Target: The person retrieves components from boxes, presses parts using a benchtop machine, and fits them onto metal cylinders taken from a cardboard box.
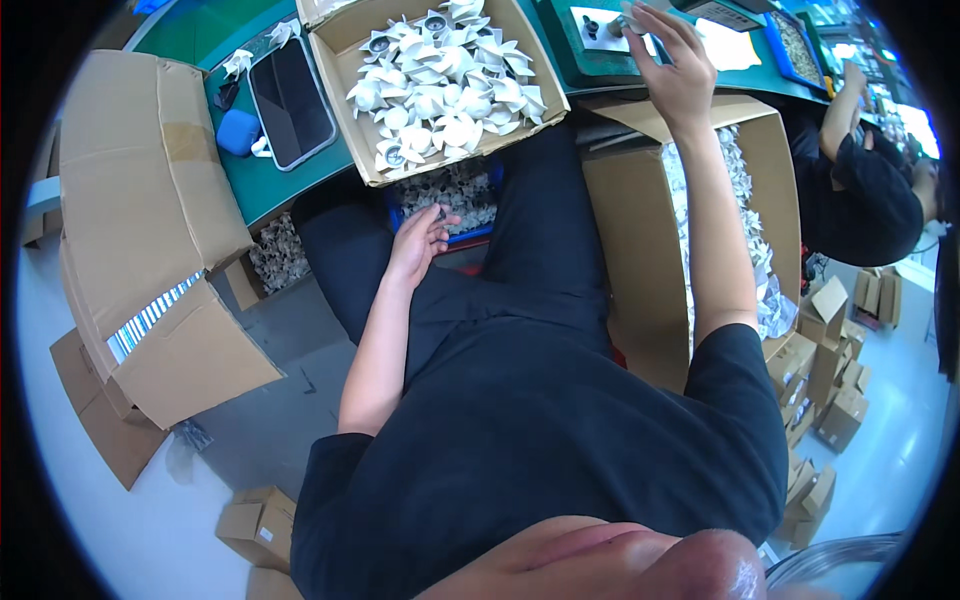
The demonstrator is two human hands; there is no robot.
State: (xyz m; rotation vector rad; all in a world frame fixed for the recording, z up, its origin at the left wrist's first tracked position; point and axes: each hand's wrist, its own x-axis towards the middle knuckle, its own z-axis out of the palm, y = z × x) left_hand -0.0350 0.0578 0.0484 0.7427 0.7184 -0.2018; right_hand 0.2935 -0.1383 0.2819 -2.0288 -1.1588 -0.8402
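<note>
One phone, one blue case — two open cartons (both holding white paper-wrapped parts).

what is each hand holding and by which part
The right hand pinches a small white piece at its edge over the green table. The left hand looks empty, resting on the lap.

A small grey part lies on a white pad, fingertips touching it.
</note>
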